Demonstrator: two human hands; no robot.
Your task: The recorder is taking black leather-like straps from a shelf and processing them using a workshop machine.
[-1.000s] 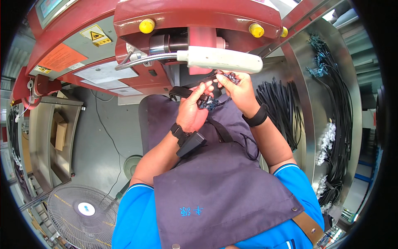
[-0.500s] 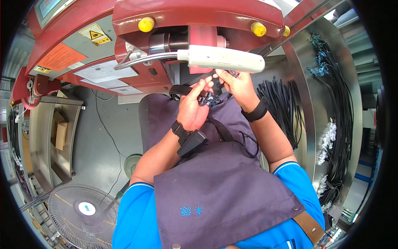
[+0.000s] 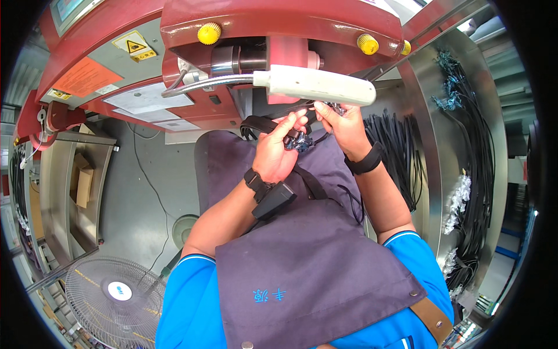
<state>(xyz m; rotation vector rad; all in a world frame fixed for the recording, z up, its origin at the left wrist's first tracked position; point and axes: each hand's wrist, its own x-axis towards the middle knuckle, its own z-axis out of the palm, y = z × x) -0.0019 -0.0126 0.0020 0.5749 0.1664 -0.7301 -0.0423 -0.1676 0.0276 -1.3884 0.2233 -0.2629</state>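
Below the pale lamp head, my left hand [image 3: 274,156] is closed around a black belt [image 3: 259,124], with a loop of it bulging out on the left. A dark buckle in clear, bluish wrap [image 3: 298,141] pokes out beside my left palm. Close by on the right, my right hand [image 3: 347,129] pinches a belt end between thumb and fingers. A shiny piece [image 3: 334,107] shows at its fingertips, partly hidden under the lamp. Another strap end [image 3: 313,183] hangs down over my apron [image 3: 290,256].
A red machine with a roller [image 3: 253,59] and yellow knobs [image 3: 209,34] stands in front. The white lamp [image 3: 319,84] juts over my hands. Black belts [image 3: 395,157] hang at right beside a metal trough [image 3: 433,174] with more belts. A fan [image 3: 113,299] stands lower left.
My right hand has shifted slightly right and down, widening the gap between my fingertips. The left hand, still gripping the belt, has moved a little to the right.
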